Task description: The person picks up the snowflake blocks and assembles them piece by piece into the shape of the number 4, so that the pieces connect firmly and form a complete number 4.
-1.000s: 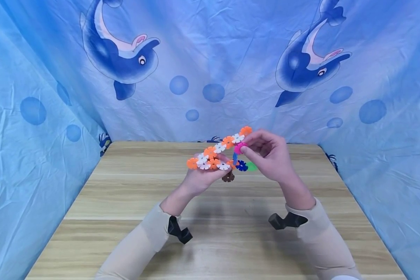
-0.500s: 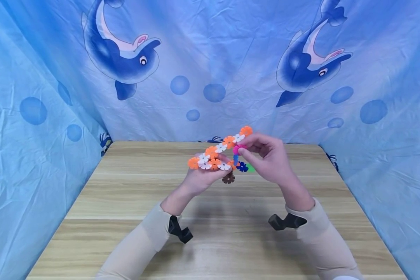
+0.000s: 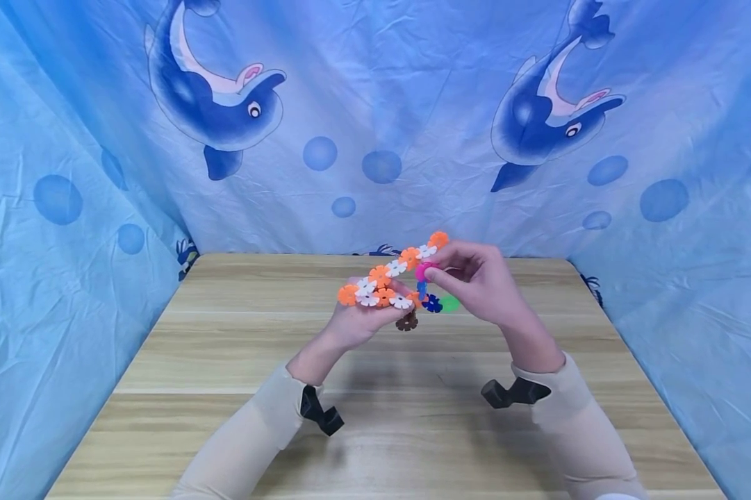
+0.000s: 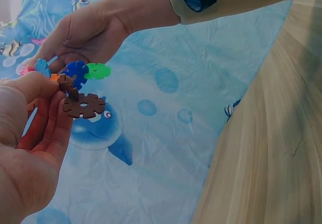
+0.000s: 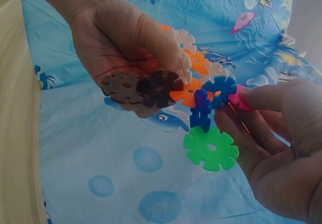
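Note:
Above the table, my left hand grips a chain of linked snowflake discs, with an orange disc at its left end. Orange and white discs alternate along two rows that meet at the left. My right hand pinches a pink snowflake disc, which touches a blue disc of the same build. In the right wrist view, a dark blue disc and a green disc hang from the orange one. Brown discs stick out by the left thumb. My left fingers are partly hidden behind the discs.
The wooden table lies below both hands. A blue curtain with dolphin prints stands behind it and at both sides. Black camera mounts sit on both wrists.
The linked discs have dipped slightly at the far end. My right hand has moved a little down and left with the pink disc; the left hand stays almost still.

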The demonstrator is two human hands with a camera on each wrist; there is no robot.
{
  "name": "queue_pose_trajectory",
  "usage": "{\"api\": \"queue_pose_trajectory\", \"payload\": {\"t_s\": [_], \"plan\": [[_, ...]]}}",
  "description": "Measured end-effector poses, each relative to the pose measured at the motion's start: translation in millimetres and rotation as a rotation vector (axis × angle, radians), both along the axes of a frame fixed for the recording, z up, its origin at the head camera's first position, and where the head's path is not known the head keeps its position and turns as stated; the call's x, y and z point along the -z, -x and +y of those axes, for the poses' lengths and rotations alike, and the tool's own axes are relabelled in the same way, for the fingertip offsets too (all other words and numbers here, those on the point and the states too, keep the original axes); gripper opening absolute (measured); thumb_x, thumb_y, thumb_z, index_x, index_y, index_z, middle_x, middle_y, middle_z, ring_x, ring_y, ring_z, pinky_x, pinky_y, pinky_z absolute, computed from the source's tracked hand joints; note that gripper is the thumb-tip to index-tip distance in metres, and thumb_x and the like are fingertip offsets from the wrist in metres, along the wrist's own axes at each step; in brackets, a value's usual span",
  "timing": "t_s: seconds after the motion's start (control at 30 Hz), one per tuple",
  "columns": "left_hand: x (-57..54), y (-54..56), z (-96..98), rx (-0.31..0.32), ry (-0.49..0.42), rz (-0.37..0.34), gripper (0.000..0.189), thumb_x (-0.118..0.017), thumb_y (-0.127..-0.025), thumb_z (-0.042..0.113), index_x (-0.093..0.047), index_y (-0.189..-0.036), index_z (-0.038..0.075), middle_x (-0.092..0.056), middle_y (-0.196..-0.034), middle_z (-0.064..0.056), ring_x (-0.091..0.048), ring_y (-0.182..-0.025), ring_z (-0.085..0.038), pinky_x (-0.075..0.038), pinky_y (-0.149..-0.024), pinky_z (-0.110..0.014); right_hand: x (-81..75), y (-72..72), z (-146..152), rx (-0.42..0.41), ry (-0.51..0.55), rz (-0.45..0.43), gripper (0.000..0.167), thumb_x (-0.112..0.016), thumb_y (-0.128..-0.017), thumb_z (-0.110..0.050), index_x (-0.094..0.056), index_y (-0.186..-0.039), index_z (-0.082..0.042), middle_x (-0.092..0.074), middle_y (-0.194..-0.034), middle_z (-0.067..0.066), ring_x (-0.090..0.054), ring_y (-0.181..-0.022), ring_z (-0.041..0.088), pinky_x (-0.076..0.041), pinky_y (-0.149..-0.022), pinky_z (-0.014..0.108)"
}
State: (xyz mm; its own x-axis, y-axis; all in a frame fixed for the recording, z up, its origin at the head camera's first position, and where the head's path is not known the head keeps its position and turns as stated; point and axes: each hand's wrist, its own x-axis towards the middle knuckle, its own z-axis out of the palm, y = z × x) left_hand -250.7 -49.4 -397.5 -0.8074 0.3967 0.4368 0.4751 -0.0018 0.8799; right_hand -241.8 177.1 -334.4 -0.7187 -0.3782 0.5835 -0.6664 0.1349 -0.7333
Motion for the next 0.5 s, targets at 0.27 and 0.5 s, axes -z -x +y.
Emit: {"api": "queue_pose_trajectory", "payload": {"t_s": [0.27,0.5], "plan": [[0.9,-1.8,2.3,-0.005,-0.045,0.017,0.018,-0.078,-0.089,-0.003,-0.076,-0.107,-0.006,-0.079,-0.104,-0.025,-0.078,-0.091,-0.011,-0.065,-0.084,-0.026,-0.5,-1.0,2.8,-0.03,0.007,-0.028,0.008,-0.075,-0.094,0.008,-0.074,-0.101,0.006,-0.08,-0.095,-0.004,-0.079,-0.082,0.014,-0.067,-0.073,0.031],[0.9,-3.7,6.2,-0.032,-0.05,0.034,0.022,-0.078,-0.088,-0.004,-0.076,-0.11,-0.006,-0.079,-0.102,-0.024,-0.076,-0.086,-0.008,-0.064,-0.078,-0.025,1.0,1.3,4.9,-0.048,-0.011,0.008,0.008,-0.069,-0.096,0.012,-0.069,-0.101,0.005,-0.078,-0.095,0.003,-0.075,-0.079,0.013,-0.066,-0.075,0.028]]}}
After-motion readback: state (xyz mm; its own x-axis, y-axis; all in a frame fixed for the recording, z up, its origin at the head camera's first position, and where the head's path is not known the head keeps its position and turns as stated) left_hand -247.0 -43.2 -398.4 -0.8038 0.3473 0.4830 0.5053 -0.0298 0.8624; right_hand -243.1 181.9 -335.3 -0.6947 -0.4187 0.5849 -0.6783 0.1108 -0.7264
